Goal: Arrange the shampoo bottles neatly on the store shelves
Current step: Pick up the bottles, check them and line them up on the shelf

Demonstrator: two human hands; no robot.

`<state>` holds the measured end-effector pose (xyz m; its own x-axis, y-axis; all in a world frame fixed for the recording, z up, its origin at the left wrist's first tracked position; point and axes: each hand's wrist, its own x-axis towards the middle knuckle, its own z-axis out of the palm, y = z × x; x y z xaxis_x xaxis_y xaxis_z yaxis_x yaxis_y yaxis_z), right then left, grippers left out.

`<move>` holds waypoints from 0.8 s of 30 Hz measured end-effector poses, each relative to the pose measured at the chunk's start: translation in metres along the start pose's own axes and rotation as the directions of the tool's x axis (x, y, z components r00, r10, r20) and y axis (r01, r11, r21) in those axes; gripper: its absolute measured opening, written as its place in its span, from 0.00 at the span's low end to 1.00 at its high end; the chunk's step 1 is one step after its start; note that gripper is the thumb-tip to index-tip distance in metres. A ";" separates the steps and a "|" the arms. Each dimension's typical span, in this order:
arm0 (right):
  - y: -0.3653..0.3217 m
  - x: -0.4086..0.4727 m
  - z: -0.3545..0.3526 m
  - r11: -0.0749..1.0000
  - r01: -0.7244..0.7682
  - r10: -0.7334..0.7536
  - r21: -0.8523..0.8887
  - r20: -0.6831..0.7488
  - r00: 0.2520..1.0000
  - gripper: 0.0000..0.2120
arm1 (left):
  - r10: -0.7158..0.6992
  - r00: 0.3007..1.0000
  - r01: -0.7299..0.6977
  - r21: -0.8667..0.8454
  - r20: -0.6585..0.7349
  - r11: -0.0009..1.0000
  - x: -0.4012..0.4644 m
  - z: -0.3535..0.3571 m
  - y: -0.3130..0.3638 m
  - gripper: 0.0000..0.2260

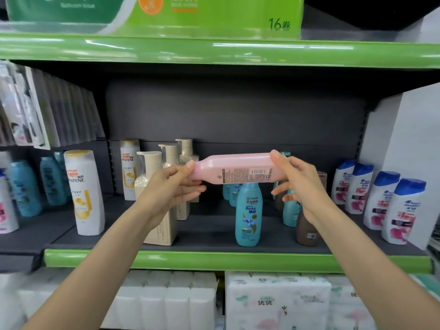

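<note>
Nearest to me, my left hand (170, 186) and right hand (301, 184) are both raised in front of the middle shelf (238, 259), with the pink bottle (235, 170) slung between them. The bottle lies on its side in the air, long axis running from 9 o'clock to 3 o'clock, narrow neck end toward 9 and broad base toward 3, barcode label facing me. My left fingers (190, 164) are curled around the neck end, thumb on top. My right thumb rides over the base end while the other right fingers spread loosely underneath; I judge that grip looser than the left.

The relation that matters: the bottle is horizontal and must stand upright, so I reckon it needs a quarter turn, base swinging down toward 6 o'clock. Both hands are equally near, one at each end.

Directly beneath it at 6 o'clock stands a teal Rejoice bottle (248, 214), with a brown bottle (307, 228) toward 4 o'clock and cream pump bottles (152, 172) toward 8 o'clock. Bare shelf floor shows between cream and teal; that looks the likeliest landing spot. Farther out, blue-capped white bottles (402, 210) line the 3 o'clock side.
</note>
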<state>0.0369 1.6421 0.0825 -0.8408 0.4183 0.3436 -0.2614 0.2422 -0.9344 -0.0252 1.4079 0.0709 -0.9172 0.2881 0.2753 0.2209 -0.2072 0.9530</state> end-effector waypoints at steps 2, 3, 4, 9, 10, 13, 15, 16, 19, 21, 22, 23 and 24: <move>-0.001 0.002 0.001 0.999 -0.019 0.018 -0.033 -0.017 1.000 0.23 | -0.008 1.000 0.008 0.024 0.000 1.000 -0.001 0.001 -0.002 0.13; -0.001 0.002 0.001 0.999 -0.026 0.025 -0.043 -0.017 1.000 0.23 | -0.009 1.000 0.009 0.045 -0.008 0.999 -0.001 0.001 -0.002 0.12; 0.000 0.002 0.002 0.998 -0.032 0.031 -0.050 -0.016 0.999 0.24 | -0.010 1.000 0.011 0.066 -0.019 0.998 -0.001 0.002 -0.003 0.12; -0.001 0.001 0.002 0.996 -0.046 0.045 -0.075 -0.020 0.999 0.23 | -0.001 0.998 0.009 0.141 -0.061 0.990 0.000 0.003 -0.002 0.13; -0.001 0.001 0.001 0.996 -0.050 0.048 -0.075 -0.016 0.999 0.22 | 0.004 0.998 0.006 0.151 -0.062 0.988 0.000 0.003 -0.003 0.13; 0.001 0.003 -0.002 0.999 -0.039 0.040 -0.019 0.050 0.998 0.19 | 0.032 0.997 -0.025 0.111 -0.065 0.993 -0.001 0.002 -0.004 0.11; 0.004 0.005 -0.005 0.999 -0.004 -0.003 0.053 0.136 0.991 0.16 | 0.054 0.997 -0.055 -0.020 -0.052 0.998 0.000 -0.001 -0.005 0.11; 0.006 0.005 -0.007 0.996 0.014 -0.029 0.085 0.174 0.984 0.15 | 0.060 0.997 -0.064 -0.088 -0.049 0.994 0.000 -0.002 -0.005 0.13; 0.011 0.006 -0.008 0.994 0.089 -0.102 0.070 0.223 0.969 0.17 | 0.068 0.994 -0.088 -0.234 -0.089 0.968 0.001 -0.004 -0.004 0.12; 0.012 0.006 -0.006 0.990 0.143 -0.134 -0.019 0.227 0.965 0.22 | 0.082 0.989 -0.119 -0.320 -0.125 0.940 0.001 -0.002 -0.003 0.11; 0.012 0.005 -0.003 0.985 0.166 -0.150 -0.051 0.233 0.961 0.24 | 0.095 0.986 -0.139 -0.355 -0.139 0.925 0.001 -0.001 -0.003 0.11; 0.012 0.005 0.000 0.980 0.189 -0.167 -0.069 0.242 0.956 0.25 | 0.111 0.982 -0.162 -0.379 -0.154 0.911 0.001 0.000 -0.002 0.12; 0.013 0.004 0.003 0.974 0.210 -0.184 -0.081 0.250 0.951 0.27 | 0.126 0.977 -0.185 -0.397 -0.171 0.899 0.002 0.002 -0.002 0.12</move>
<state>0.0283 1.6442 0.0720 -0.8697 0.1345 0.4749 -0.3926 0.3946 -0.8308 -0.0265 1.4101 0.0699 -0.9251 0.0957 0.3676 0.2372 -0.6105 0.7557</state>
